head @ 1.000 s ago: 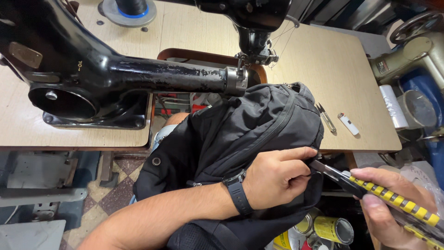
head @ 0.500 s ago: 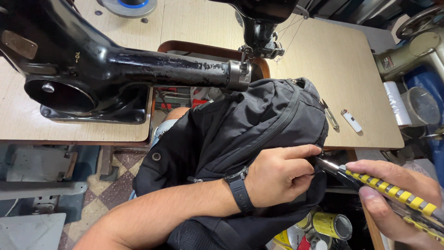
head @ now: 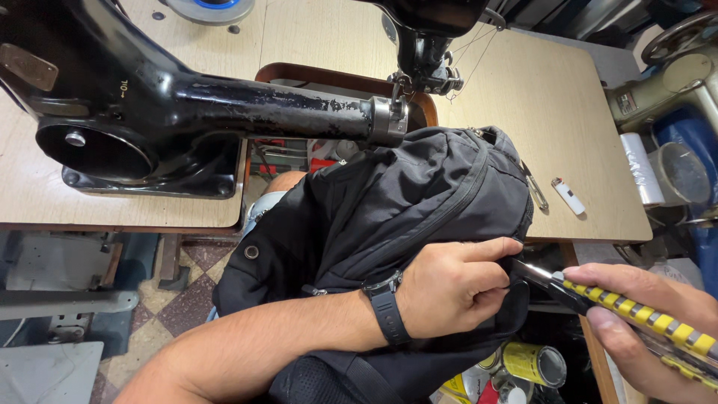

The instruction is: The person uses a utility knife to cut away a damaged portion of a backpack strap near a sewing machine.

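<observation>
Matt black woven cloth on the backpack [head: 419, 202], creased and soft-looking. The sewing machine arm [head: 247, 112] is glossy black painted metal, chipped and scuffed along the cylinder. The table top [head: 553, 112] shows smooth pale wood-look laminate. The knife handle [head: 643, 318] looks like shiny plastic, yellow and black, with a bright metal blade.

my left forearm reaches in from lower left, wrist straight | my left hand [head: 456, 288] half-curled, index finger extended, thumb pinching | my right hand [head: 651, 322] enters from right, fingers closed in grip
</observation>
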